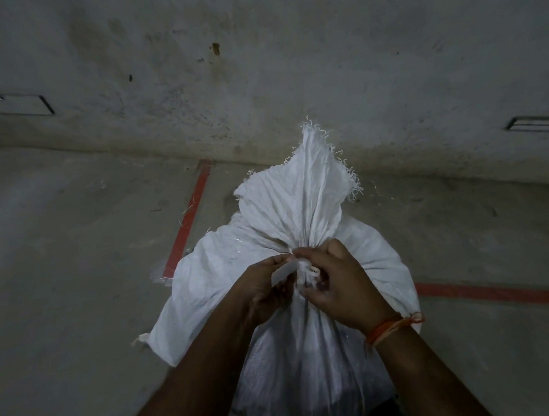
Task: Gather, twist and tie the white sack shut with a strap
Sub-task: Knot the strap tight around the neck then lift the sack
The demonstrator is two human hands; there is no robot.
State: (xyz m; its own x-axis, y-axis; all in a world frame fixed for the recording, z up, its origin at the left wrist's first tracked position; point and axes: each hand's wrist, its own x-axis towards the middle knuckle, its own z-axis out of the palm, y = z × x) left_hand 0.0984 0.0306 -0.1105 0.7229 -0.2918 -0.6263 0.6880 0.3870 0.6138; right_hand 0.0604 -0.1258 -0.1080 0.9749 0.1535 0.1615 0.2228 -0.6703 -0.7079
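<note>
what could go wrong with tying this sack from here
Both the left hand and right hand pinch the thin strap at the gathered neck of the white sack. If either grip slackens, the twist may loosen. The frayed mouth edge could shed threads into the knot.

The sack stands on the floor in front of the wall, its gathered neck at the centre and the loose top fanning out behind the neck, toward the wall. The left hand and the right hand meet just before the neck, side by side, both on the strap, which seems to lie around the neck. A wrist thread sits on the right wrist. One floor line runs left of the sack, another line to its right.
</note>
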